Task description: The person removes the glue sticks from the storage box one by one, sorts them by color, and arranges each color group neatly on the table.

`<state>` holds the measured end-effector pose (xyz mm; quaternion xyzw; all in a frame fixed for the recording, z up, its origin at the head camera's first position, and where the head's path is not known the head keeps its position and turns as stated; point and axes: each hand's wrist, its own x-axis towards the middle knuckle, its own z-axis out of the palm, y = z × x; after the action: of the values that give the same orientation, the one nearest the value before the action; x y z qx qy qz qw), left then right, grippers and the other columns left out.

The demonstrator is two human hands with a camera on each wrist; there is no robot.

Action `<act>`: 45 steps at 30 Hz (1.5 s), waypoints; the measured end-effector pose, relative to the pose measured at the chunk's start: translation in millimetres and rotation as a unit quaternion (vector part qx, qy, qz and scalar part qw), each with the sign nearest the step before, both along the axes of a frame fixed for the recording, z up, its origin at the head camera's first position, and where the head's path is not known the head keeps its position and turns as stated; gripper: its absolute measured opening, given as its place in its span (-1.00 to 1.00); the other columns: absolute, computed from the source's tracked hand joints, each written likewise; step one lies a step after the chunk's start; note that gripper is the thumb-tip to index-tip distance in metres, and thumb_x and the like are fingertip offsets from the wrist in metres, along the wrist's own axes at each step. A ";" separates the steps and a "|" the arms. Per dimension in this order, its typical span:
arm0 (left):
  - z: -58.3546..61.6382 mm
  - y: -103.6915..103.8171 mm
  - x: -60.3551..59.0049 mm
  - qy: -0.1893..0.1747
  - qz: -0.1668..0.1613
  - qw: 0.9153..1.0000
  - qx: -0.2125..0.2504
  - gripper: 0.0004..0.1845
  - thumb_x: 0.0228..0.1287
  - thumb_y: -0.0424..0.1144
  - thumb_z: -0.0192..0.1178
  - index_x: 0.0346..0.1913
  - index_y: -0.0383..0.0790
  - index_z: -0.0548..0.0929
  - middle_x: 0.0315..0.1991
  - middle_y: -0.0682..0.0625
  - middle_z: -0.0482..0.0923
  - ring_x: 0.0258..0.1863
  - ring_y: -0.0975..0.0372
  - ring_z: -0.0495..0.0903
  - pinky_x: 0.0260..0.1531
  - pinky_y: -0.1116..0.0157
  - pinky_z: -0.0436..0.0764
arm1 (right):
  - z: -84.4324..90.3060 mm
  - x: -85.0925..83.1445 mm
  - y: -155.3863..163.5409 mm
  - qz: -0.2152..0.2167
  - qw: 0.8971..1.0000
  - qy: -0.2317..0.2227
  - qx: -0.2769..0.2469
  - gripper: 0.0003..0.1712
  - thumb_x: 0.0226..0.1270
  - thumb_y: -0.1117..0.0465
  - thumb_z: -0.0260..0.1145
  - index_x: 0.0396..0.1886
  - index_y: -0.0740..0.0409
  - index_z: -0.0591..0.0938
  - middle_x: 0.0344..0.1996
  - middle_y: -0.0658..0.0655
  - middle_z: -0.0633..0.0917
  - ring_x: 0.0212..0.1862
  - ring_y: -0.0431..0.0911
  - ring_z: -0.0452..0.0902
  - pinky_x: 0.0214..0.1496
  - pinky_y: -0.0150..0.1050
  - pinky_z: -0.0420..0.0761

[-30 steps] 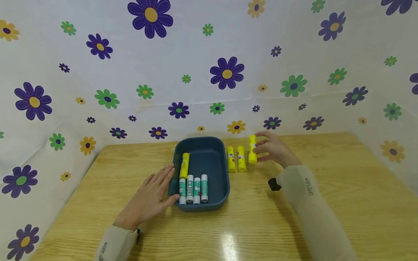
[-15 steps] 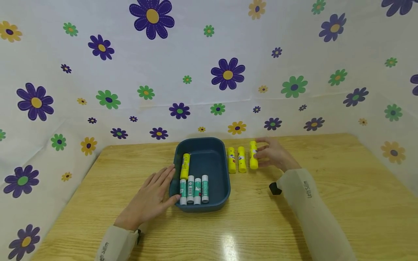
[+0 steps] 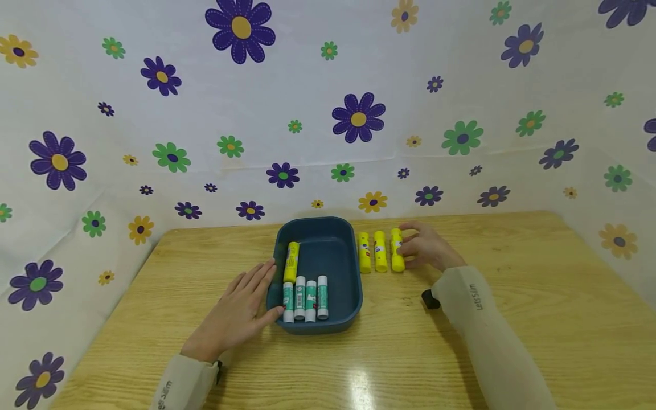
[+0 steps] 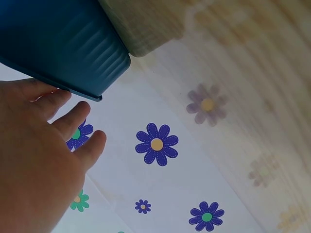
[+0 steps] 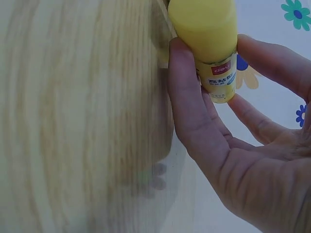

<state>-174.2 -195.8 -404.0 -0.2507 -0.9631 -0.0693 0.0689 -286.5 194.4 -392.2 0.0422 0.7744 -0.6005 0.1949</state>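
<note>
My right hand [image 3: 427, 248] holds a yellow glue stick [image 3: 396, 250] by its side, at the right end of a row with two other yellow glue sticks [image 3: 380, 251]. In the right wrist view, fingers and thumb lie on either side of that glue stick [image 5: 209, 39], and its red label shows. My left hand [image 3: 233, 307] rests at the left rim of a dark blue tray [image 3: 333, 324], fingers extended. Inside the tray lie one yellow glue stick [image 3: 291, 262] and several green-and-white glue sticks [image 3: 310, 302]; the hand's thumb tip overlaps the leftmost one.
The wooden table [image 3: 400, 353] runs back to a white cloth [image 3: 307, 74] printed with flowers, which hangs behind and at both sides. The yellow row stands close along the tray's right side.
My right hand has brought its yellow glue stick down and nearer, level with the other two on the table. My left hand stays at the tray.
</note>
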 end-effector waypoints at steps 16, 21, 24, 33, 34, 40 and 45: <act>-1.0 -0.2 -0.7 -0.001 -0.002 1.000 -0.002 -0.14 0.25 0.30 -0.18 0.42 -0.22 -0.01 0.43 -0.03 -0.12 0.39 0.12 -0.13 0.30 0.04 -0.11 | 3.4 -2.4 -12.0 0.003 0.997 0.000 0.080 -0.21 0.12 0.44 0.22 0.34 0.20 0.12 0.16 0.39 0.26 -0.04 0.17 0.42 -0.19 -0.08 0.61; 0.5 0.1 -0.5 -0.004 -0.001 1.000 0.000 -0.15 0.25 0.29 -0.15 0.43 -0.21 -0.02 0.43 -0.02 -0.12 0.39 0.13 -0.14 0.31 0.05 -0.12 | 4.3 -4.1 -13.7 0.010 0.996 0.000 0.085 -0.22 0.12 0.46 0.21 0.33 0.23 0.12 0.16 0.40 0.25 -0.05 0.16 0.43 -0.20 -0.08 0.61; 0.9 -0.4 0.1 -0.005 -0.001 1.000 -0.001 -0.15 0.25 0.29 -0.16 0.42 -0.21 -0.02 0.43 -0.02 -0.12 0.39 0.13 -0.14 0.30 0.05 -0.12 | 5.2 -3.9 -15.0 0.016 0.996 0.000 0.090 -0.22 0.13 0.46 0.21 0.33 0.23 0.12 0.15 0.41 0.26 -0.07 0.15 0.44 -0.20 -0.09 0.61; 0.3 -0.3 0.1 -0.002 -0.001 1.000 0.000 -0.14 0.25 0.29 -0.16 0.42 -0.22 -0.01 0.43 -0.02 -0.11 0.39 0.13 -0.12 0.30 0.05 -0.10 | 7.1 -2.6 -17.6 0.022 0.994 0.006 0.107 -0.23 0.13 0.44 0.21 0.33 0.25 0.11 0.12 0.41 0.28 -0.10 0.13 0.44 -0.22 -0.10 0.62; 0.3 -0.3 -0.1 -0.002 0.000 1.000 0.000 -0.14 0.25 0.30 -0.16 0.42 -0.21 -0.01 0.43 -0.02 -0.11 0.39 0.14 -0.13 0.30 0.05 -0.10 | 7.0 -2.9 -17.7 0.019 0.994 0.005 0.107 -0.23 0.13 0.44 0.22 0.33 0.24 0.12 0.12 0.40 0.28 -0.10 0.13 0.43 -0.22 -0.11 0.62; -0.3 -0.5 -0.6 -0.005 0.001 1.000 0.000 -0.13 0.24 0.34 -0.23 0.43 -0.20 -0.02 0.44 0.00 -0.13 0.39 0.15 -0.13 0.30 0.05 -0.11 | 10.9 -3.2 -15.4 0.016 0.995 -0.001 0.102 -0.21 0.14 0.43 0.23 0.35 0.24 0.10 0.10 0.39 0.32 -0.04 0.15 0.41 -0.20 -0.09 0.61; -0.9 -0.8 -0.7 -0.006 0.000 1.000 0.001 -0.13 0.25 0.32 -0.20 0.43 -0.20 -0.02 0.44 0.00 -0.14 0.39 0.15 -0.14 0.30 0.05 -0.12 | 19.5 -1.5 -9.8 0.022 0.995 0.015 0.101 -0.22 0.20 0.39 0.20 0.36 0.26 0.06 0.06 0.42 0.37 0.03 0.23 0.38 -0.14 -0.03 0.58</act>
<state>-174.9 -196.6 -404.9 -0.2500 -0.9635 -0.0715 0.0634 -288.0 184.6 -372.7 0.0351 0.8347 -0.5152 0.1913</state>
